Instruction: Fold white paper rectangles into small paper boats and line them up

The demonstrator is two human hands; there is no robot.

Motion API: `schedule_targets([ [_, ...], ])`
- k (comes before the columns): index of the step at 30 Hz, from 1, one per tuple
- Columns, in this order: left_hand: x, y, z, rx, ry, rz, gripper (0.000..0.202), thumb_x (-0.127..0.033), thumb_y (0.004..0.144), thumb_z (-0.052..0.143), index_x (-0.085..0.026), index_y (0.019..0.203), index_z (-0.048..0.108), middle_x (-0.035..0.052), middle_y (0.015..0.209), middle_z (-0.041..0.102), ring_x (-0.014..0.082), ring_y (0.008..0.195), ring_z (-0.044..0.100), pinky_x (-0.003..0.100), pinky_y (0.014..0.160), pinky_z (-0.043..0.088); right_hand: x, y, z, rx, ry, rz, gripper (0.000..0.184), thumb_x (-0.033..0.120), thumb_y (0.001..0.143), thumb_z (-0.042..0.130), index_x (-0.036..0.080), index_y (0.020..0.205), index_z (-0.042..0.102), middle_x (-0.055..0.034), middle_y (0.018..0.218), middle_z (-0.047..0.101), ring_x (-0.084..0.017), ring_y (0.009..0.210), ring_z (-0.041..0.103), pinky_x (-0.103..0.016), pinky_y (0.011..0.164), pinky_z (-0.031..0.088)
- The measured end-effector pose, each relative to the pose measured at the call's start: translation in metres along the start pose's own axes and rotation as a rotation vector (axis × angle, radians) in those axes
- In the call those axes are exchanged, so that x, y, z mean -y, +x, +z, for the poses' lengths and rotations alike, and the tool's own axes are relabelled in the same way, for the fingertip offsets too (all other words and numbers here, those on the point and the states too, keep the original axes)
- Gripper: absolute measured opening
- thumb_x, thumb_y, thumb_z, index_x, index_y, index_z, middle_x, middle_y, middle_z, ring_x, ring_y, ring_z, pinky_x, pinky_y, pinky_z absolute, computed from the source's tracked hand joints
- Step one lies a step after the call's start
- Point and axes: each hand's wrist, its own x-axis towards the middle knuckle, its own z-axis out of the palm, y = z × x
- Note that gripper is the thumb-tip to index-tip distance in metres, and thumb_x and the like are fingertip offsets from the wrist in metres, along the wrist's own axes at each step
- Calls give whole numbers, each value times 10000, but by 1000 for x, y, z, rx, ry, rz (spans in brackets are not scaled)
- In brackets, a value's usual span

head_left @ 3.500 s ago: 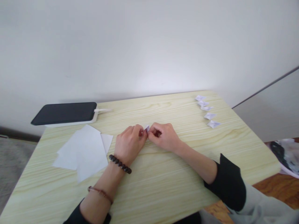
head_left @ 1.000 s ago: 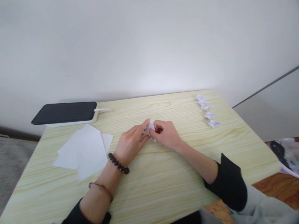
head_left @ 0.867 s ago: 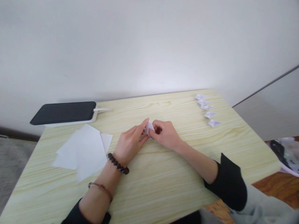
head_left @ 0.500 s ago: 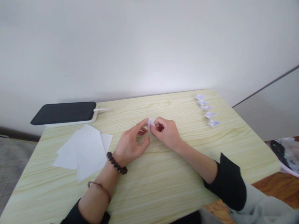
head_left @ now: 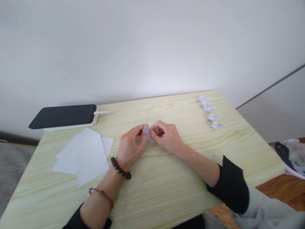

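Between both hands, above the middle of the table, is a small folded piece of white paper (head_left: pixel 148 133). My left hand (head_left: pixel 132 143), with a dark beaded bracelet at its wrist, pinches the paper's left side between thumb and fingers. From the other side my right hand (head_left: pixel 167 135) grips its right edge, thumb in front. Fingertips partly cover the paper, so its exact folds cannot be made out. At the far right of the table several small folded white paper boats (head_left: pixel 216 125) stand in a row.
Overlapping white paper sheets (head_left: pixel 91 156) lie left of my left hand. Behind them a black-screened phone (head_left: pixel 64 116) rests on a white block, with a white cable (head_left: pixel 103 113) plugged in. A white wall (head_left: pixel 152 47) rises behind the table (head_left: pixel 166 197). A lined bin (head_left: pixel 292 157) stands at right.
My left thumb and fingers have closed on the folded paper; before, they were spread apart beside it. The paper has tilted and shifted slightly left, still held in my right hand.
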Motion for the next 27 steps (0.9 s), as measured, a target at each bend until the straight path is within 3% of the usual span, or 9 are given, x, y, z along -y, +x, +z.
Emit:
schedule_targets([
  [5, 1, -1, 2, 5, 270, -46, 313, -242, 829, 492, -148, 1097, 624, 65, 851, 702, 183, 757, 642, 291, 715, 510, -1, 0, 3, -8, -24, -66, 81, 235, 830, 563, 189, 764, 572, 8, 680, 679, -89, 543, 602, -183, 547, 443],
  [8, 0, 0, 1, 53, 244, -96, 332, -279, 849, 480, -151, 1113, 635, 50, 781, 691, 177, 702, 627, 287, 690, 494, -2, -1, 4, -4, -24, -134, 57, 219, 846, 543, 189, 831, 589, 1, 707, 693, -93, 555, 616, -185, 553, 457],
  [12, 1, 3, -2, 60, -32, -239, 288, -298, 839, 514, -168, 1039, 674, 41, 809, 709, 175, 736, 640, 280, 705, 498, -3, -1, 2, -19, 0, -187, 147, 190, 863, 518, 203, 980, 607, 13, 712, 696, -86, 550, 618, -179, 564, 471],
  [16, 8, 6, -7, 81, -606, -350, 369, -294, 750, 663, -157, 1092, 631, 76, 1081, 691, 202, 971, 640, 308, 867, 496, -5, 0, -1, -28, 68, -254, 169, 171, 874, 491, 203, 961, 632, -4, 815, 714, -75, 554, 619, -176, 559, 481],
  [21, 9, 8, -14, 199, -1063, -524, 410, -192, 702, 704, -157, 1104, 633, 88, 1125, 682, 224, 1040, 625, 349, 915, 492, -8, 2, -4, -127, -32, -399, 190, 136, 857, 505, 185, 935, 671, -13, 753, 709, -80, 561, 601, -179, 553, 462],
  [24, 5, 9, -16, 189, -1099, -601, 283, -282, 767, 664, -119, 997, 690, 100, 1039, 711, 224, 997, 640, 357, 922, 493, -8, 3, -5, -168, -147, -479, 191, 117, 846, 515, 165, 907, 689, -25, 716, 699, -87, 566, 593, -186, 545, 440],
  [27, 2, 9, -14, 190, -996, -619, 318, -365, 786, 668, -113, 976, 707, 95, 1016, 716, 212, 993, 635, 337, 936, 486, -7, 2, -6, -159, -188, -502, 204, 125, 851, 507, 183, 901, 696, -21, 713, 695, -86, 568, 589, -187, 545, 434],
])
